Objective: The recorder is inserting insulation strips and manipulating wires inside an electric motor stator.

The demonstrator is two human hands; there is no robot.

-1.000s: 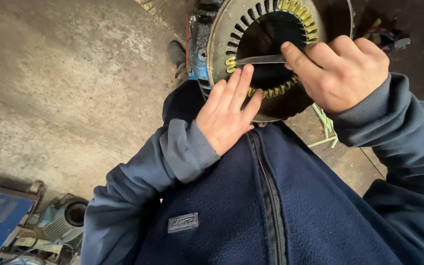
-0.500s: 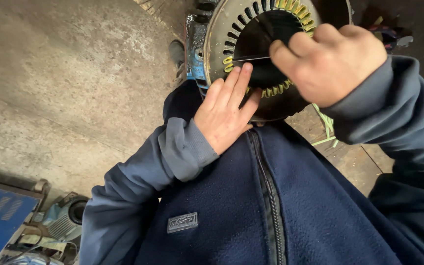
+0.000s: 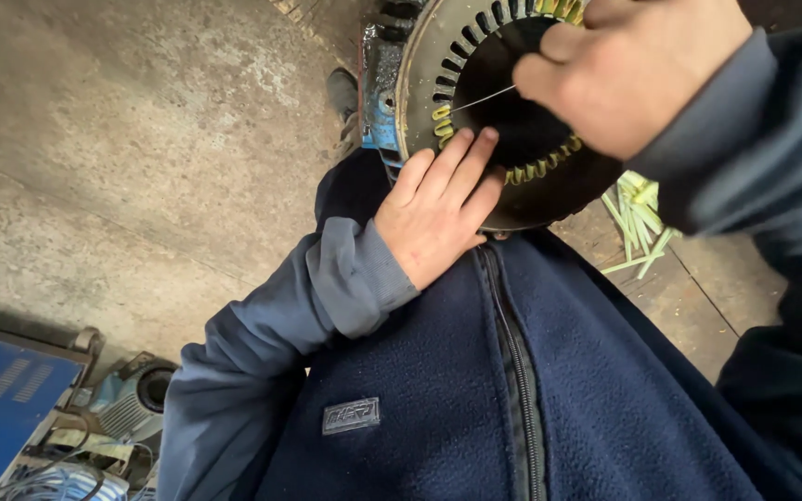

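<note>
A rough grey concrete floor (image 3: 141, 139), stained and mottled, is being lit by soft, even light. Along the right side, dark wooden boards (image 3: 698, 297) are being crossed by a narrow seam, and pale green strips (image 3: 638, 218) are being left scattered on them. In the lower left corner, a blue metal case (image 3: 2, 399) and a small grey motor (image 3: 136, 399) are being kept together.
</note>
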